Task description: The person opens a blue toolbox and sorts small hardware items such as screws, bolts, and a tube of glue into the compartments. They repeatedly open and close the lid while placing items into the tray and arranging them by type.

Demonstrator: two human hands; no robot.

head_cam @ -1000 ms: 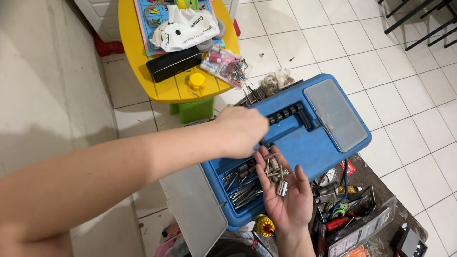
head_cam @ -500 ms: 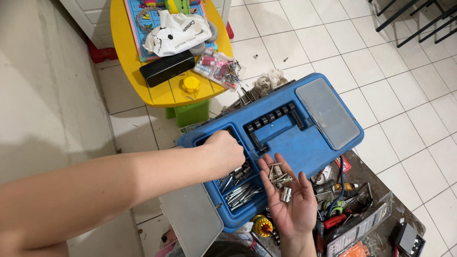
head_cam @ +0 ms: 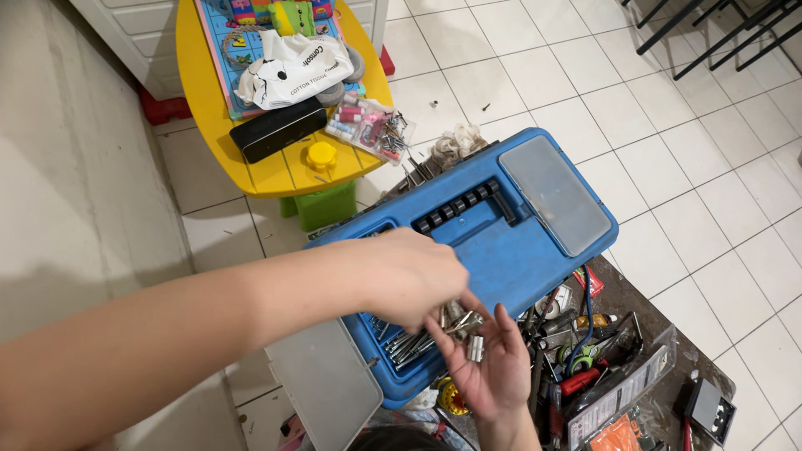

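White floor tiles surround a blue toolbox (head_cam: 501,242), its side compartment open. Her right hand (head_cam: 484,367) lies palm up, grip open, cradling metal bits (head_cam: 464,327) just above that compartment. Left hand (head_cam: 413,280) pinches down into the pile, sorting seemingly. Next, a clean pick of one bit without spilling others.
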